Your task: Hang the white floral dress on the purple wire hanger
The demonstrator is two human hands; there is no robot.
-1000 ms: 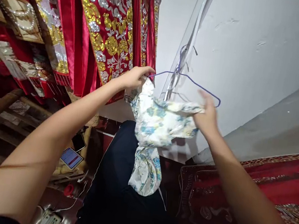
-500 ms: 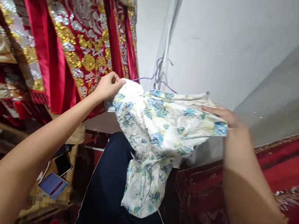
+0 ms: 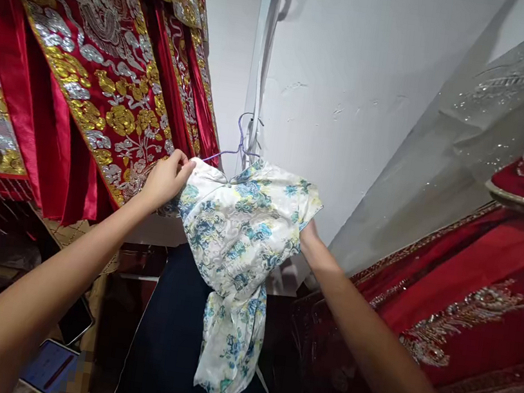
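The floral garment (image 3: pixel 240 245), white with blue and yellow-green flowers, hung on a thin purple wire hanger (image 3: pixel 229 150) against the white wall (image 3: pixel 354 92), its lower part gathered into a narrow bunch that dropped in front of a dark navy cloth (image 3: pixel 164 339). The left hand (image 3: pixel 166 178) was at the garment's left shoulder, fingers pinched shut on the edge of the fabric right where the hanger's arm ran into it. The right hand (image 3: pixel 308 234) was at the opposite shoulder, tucked mostly behind the cloth, touching it; whether that grip was closed on the fabric or merely pressed against it I could not tell, since the fingers were hidden. Both forearms reached up from below, with the garment stretched between them. The hanger's hook hung close to a pale strip (image 3: pixel 263 60) running up the wall. To the left hung red robes (image 3: pixel 88 81) heavy with gold and silver embroidery, their hems just beside the left hand. To the right lay more red embroidered cloth (image 3: pixel 473 291) and a grey sequinned fabric (image 3: pixel 469 141). Low on the left, a phone (image 3: pixel 47 367) with a lit screen lay on a cluttered surface, well apart from the hands.
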